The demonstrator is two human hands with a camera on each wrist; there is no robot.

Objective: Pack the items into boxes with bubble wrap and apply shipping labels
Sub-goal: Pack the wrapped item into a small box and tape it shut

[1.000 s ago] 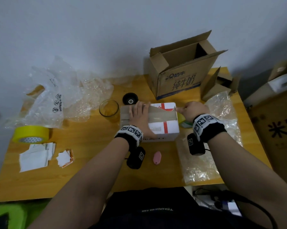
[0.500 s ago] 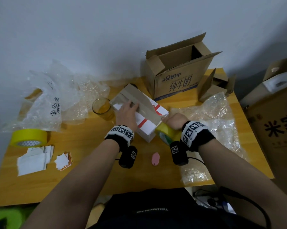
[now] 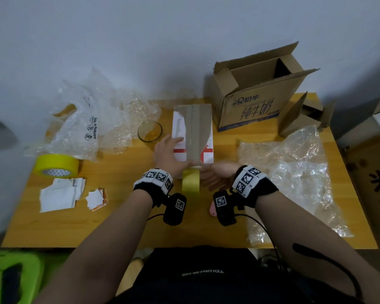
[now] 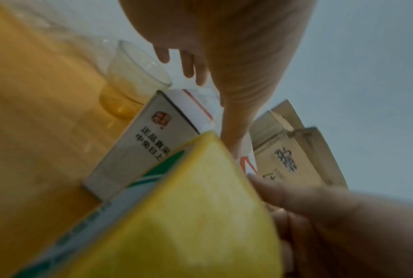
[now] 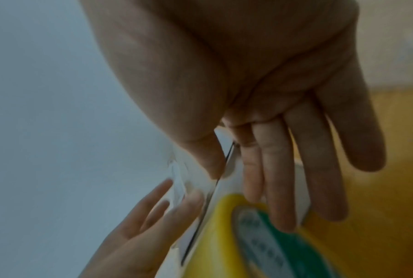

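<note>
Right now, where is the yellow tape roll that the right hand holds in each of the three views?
Head: yellow tape roll at centre, against the near end of the white box, between both hands.
Left wrist: it fills the lower middle, blurred.
Right wrist: bottom centre, under the fingers.
Shared landmark: the white box, touching the roll.

White box [image 3: 193, 132] with red stripes, brown tape along its top, lies lengthwise mid-bench; yellow tape roll [image 3: 190, 180] stands at its near end.
</note>
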